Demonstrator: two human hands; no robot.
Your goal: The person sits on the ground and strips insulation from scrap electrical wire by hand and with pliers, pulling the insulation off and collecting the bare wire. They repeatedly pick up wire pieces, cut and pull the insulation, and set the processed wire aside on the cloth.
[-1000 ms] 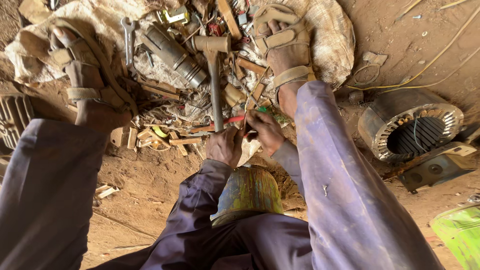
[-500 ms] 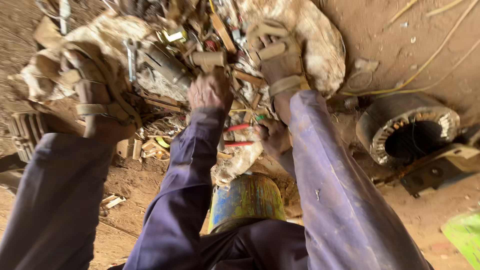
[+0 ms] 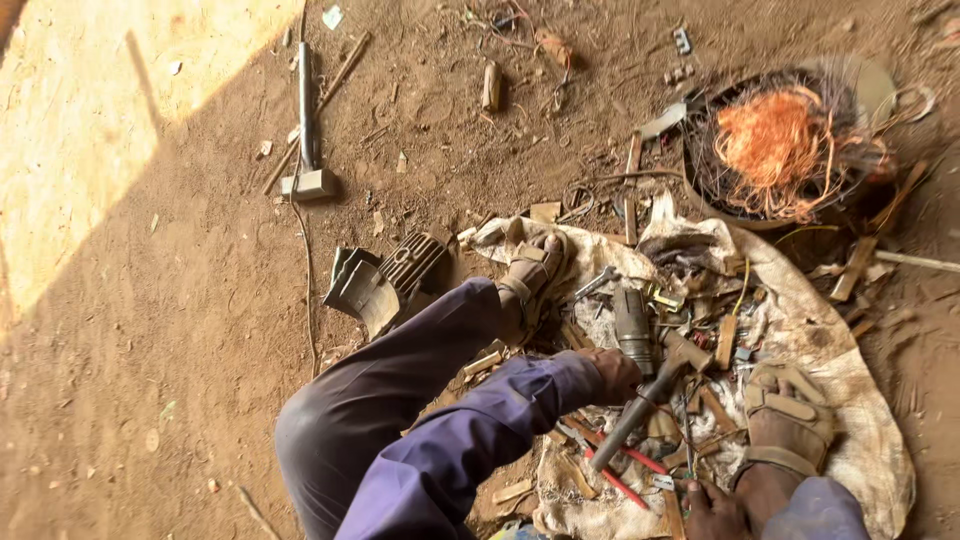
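My left hand (image 3: 612,374), at the end of a purple sleeve, is closed around the upper handle of a hammer (image 3: 650,395). The hammer's metal head lies among scrap on a dirty cloth (image 3: 860,400). Only part of my right hand (image 3: 716,508) shows at the bottom edge, fingers curled on the cloth; what it holds is hidden. Red-handled pliers (image 3: 622,470) lie just left of it. My sandalled feet rest on the cloth, the left foot (image 3: 532,268) at its far corner and the right foot (image 3: 787,420) near the right hand. A grey metal cylinder (image 3: 632,325) lies beside the hammer head.
A round pan with a tangle of copper wire (image 3: 778,140) sits on the dirt at upper right. A finned motor casing (image 3: 398,275) lies left of my knee. A sledgehammer (image 3: 306,120) lies farther left. Wood and metal scraps litter the ground.
The view has swung and pulled back, showing more ground and the copper wire pan. My left hand has gone from the hammer's head end to further down its handle, and the hammer now lies tilted.
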